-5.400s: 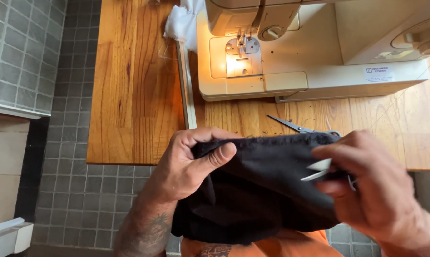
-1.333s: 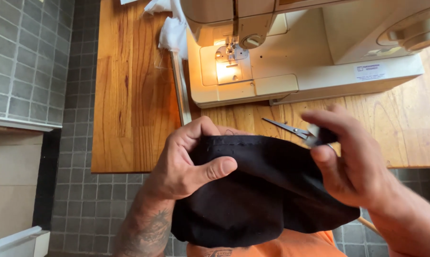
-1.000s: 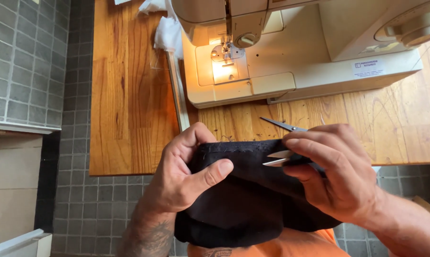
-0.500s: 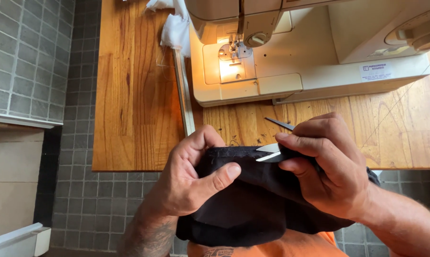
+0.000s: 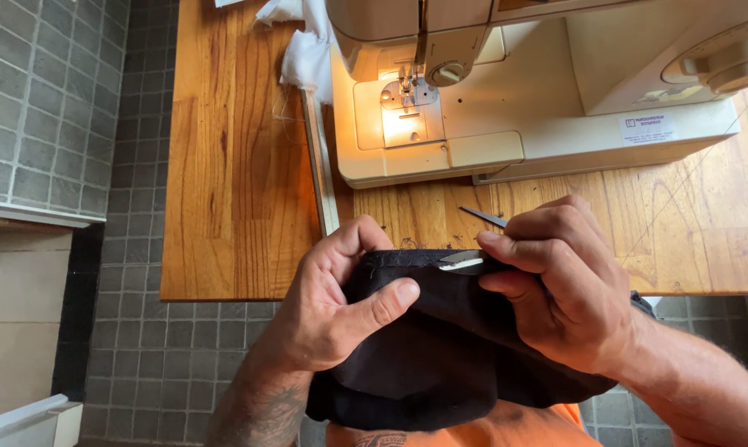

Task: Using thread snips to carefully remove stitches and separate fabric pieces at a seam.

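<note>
A folded piece of black fabric (image 5: pixel 440 356) is held up in front of me, over my lap. My left hand (image 5: pixel 336 302) grips its upper left edge, thumb pressed across the front. My right hand (image 5: pixel 560 285) holds small metal thread snips (image 5: pixel 465 260) with the blades laid against the fabric's top edge, near the middle. One thin blade tip (image 5: pixel 481 217) sticks out past my fingers towards the table.
A cream sewing machine (image 5: pixel 548 91) with its needle light on stands on a wooden table (image 5: pixel 241 182). White cloth (image 5: pixel 303 41) lies at the machine's left. A pale strip (image 5: pixel 320 165) runs along the table. Grey tiled floor (image 5: pixel 51 99) is on the left.
My right hand has brought the snips down from above the fabric onto its top edge and shifted them left. The left hand keeps its grip on the fabric.
</note>
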